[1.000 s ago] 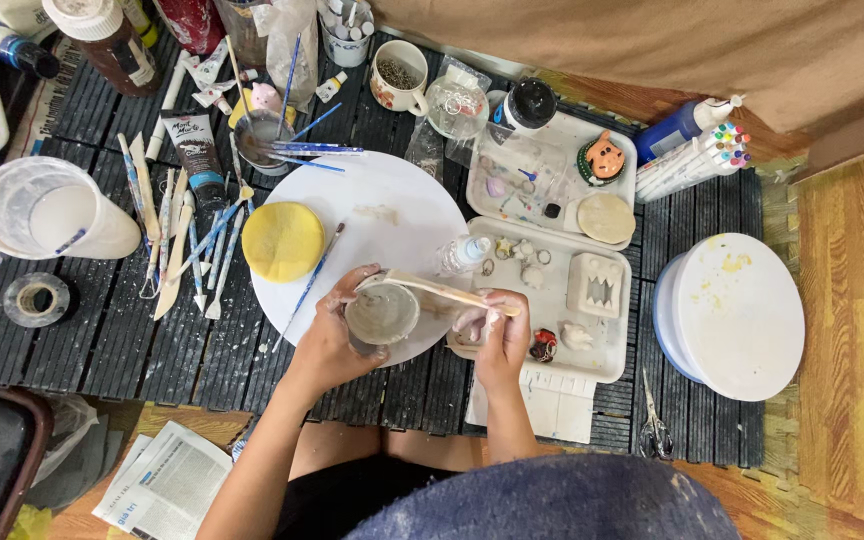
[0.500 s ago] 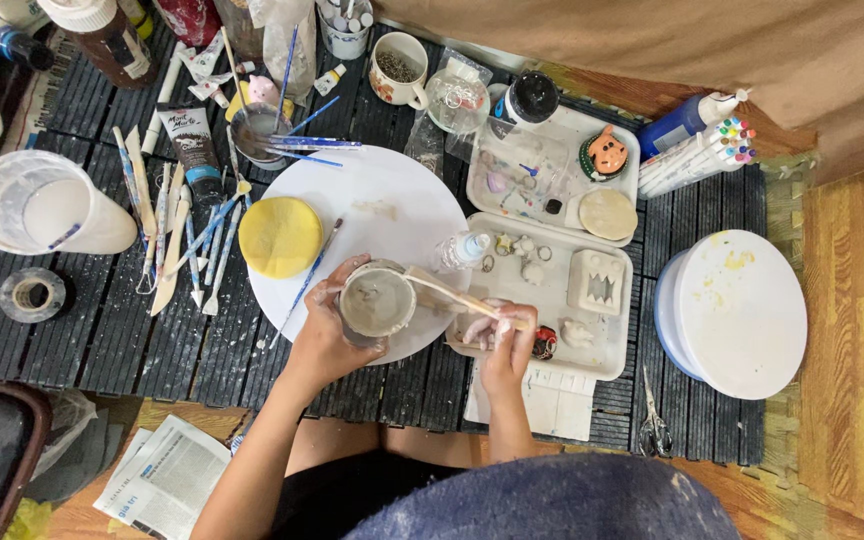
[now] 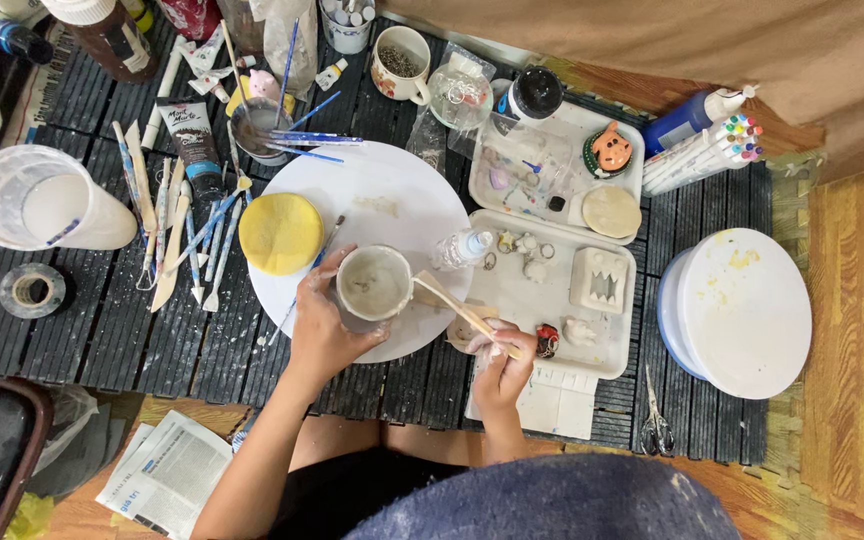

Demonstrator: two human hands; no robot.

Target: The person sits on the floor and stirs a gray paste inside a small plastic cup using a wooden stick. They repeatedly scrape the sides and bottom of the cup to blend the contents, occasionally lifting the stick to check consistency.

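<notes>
Two hands worked at lower centre: the left hand wrapped round a small cup of pale mix, the right hand pinched a wooden stick at its rim (stirring looked under way). Beyond lay the white round board, bare, and a yellow sponge; moulds in the white tray looked unfilled.

Wooden stick now apparently withdrawn from the cup, its tip beside the rim.
</notes>
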